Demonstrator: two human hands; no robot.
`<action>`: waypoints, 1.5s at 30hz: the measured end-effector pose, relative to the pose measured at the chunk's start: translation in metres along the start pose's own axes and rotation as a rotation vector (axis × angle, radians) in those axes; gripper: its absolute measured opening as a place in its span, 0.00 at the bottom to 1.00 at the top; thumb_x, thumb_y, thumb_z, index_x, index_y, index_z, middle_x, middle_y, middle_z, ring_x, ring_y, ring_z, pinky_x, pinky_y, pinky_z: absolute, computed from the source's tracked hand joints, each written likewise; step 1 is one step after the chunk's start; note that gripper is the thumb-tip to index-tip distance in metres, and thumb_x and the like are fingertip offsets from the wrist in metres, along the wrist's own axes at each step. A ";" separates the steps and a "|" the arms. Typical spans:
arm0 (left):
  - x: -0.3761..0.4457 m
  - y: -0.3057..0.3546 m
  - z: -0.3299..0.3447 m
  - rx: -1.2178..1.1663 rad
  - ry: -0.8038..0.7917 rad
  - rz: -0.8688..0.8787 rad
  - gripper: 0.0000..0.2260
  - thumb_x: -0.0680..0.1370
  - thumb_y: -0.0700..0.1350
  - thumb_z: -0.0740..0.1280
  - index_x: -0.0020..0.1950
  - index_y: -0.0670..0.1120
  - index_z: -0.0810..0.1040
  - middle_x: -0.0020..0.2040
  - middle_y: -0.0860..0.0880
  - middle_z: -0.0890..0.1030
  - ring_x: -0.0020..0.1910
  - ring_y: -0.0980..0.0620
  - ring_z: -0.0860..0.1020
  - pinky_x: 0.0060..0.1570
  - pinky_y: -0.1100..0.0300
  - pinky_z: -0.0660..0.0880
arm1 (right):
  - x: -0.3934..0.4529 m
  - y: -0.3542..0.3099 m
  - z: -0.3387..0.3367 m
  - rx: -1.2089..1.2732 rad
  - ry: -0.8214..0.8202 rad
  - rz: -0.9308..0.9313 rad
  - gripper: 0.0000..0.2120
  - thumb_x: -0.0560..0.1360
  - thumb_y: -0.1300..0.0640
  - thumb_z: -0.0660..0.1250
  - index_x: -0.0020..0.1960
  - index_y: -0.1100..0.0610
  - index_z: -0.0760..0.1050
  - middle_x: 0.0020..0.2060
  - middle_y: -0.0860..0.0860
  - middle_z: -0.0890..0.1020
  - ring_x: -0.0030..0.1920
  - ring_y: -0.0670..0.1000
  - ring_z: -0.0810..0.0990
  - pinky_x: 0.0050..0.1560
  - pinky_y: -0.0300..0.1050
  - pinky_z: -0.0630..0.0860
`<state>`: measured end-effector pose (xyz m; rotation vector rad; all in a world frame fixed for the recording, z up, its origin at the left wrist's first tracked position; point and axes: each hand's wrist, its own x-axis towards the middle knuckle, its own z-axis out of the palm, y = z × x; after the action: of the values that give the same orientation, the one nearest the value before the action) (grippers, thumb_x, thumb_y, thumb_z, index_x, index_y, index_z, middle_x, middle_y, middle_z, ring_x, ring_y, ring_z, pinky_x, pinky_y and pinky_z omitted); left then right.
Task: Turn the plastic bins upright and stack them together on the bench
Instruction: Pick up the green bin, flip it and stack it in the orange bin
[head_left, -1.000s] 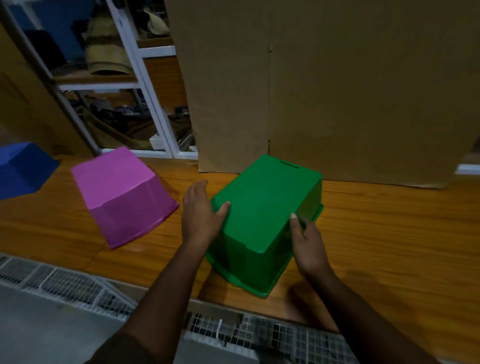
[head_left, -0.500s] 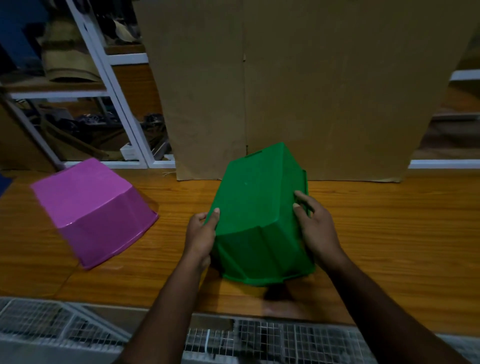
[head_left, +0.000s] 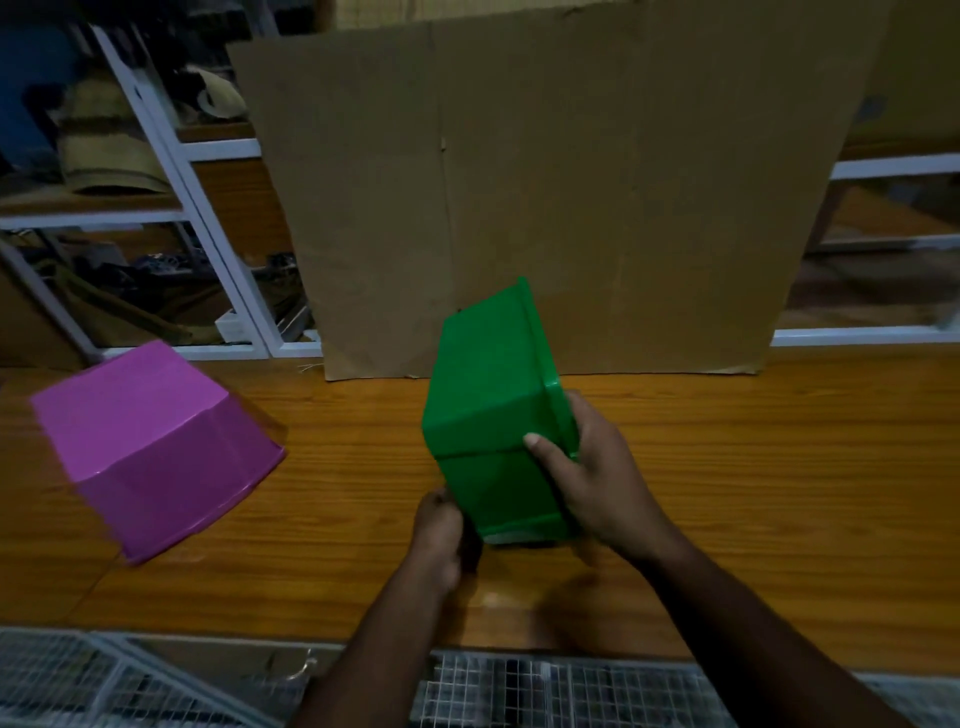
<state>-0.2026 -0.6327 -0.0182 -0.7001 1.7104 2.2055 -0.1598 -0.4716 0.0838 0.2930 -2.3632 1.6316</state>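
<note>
So the right hand (head_left: 597, 483) has its thumb pressed onto the near face of the green bin (head_left: 488, 415), and the rest of its fingers wrap round the rim side to the right, so that hand is properly clamped on it. The left hand (head_left: 439, 525) is tucked low against the bin's near-left bottom corner. It looks curled against the plastic there, but the bin hides the fingertips, so I can't tell if they're hooked under the edge or just bracing it.

The bit that matters: the bin sits between the two hands, tipped up on its side mid-flip. Its long axis runs away from the fingers toward the cardboard sheet (head_left: 545, 197), and its open mouth faces right, past the right-hand fingers. The flat base faces left and up. My guess is the flip gets finished by rolling it further to the left, so the base comes down onto the bench (head_left: 753, 467). The right hand has the better purchase for that, with the left acting as the pivot down low.

Further out, to the left of the left hand and well apart from it, the purple bin (head_left: 150, 447) is lying mouth down on the bench.

Count: two bins in view, one green, one purple. Neither is upright yet, nothing is stacked. Two hands, both on the green one. One cardboard sheet stands at the back, with shelving (head_left: 171, 208) behind it.
</note>
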 end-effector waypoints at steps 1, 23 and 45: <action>-0.002 0.003 0.003 0.003 0.000 0.035 0.12 0.81 0.42 0.61 0.57 0.40 0.81 0.54 0.35 0.84 0.49 0.38 0.83 0.44 0.48 0.80 | 0.000 -0.001 -0.003 -0.105 -0.030 -0.053 0.19 0.78 0.56 0.67 0.67 0.54 0.70 0.59 0.48 0.81 0.58 0.45 0.79 0.56 0.48 0.79; -0.100 -0.002 0.053 -0.047 -0.046 0.304 0.24 0.78 0.27 0.55 0.71 0.44 0.72 0.55 0.42 0.83 0.42 0.51 0.86 0.34 0.59 0.80 | -0.059 0.059 -0.079 -0.633 0.221 -0.072 0.19 0.73 0.48 0.68 0.63 0.51 0.74 0.63 0.50 0.77 0.68 0.51 0.70 0.71 0.53 0.64; -0.129 -0.043 0.227 0.052 -0.598 0.259 0.29 0.80 0.31 0.57 0.78 0.53 0.64 0.64 0.45 0.81 0.53 0.47 0.84 0.42 0.56 0.82 | -0.167 0.063 -0.245 -0.291 0.798 0.389 0.27 0.76 0.64 0.62 0.74 0.53 0.66 0.65 0.49 0.75 0.55 0.40 0.76 0.57 0.38 0.75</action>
<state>-0.1204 -0.3921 0.0558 0.2038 1.5855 2.2055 0.0026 -0.2167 0.0580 -0.7714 -2.0188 1.1717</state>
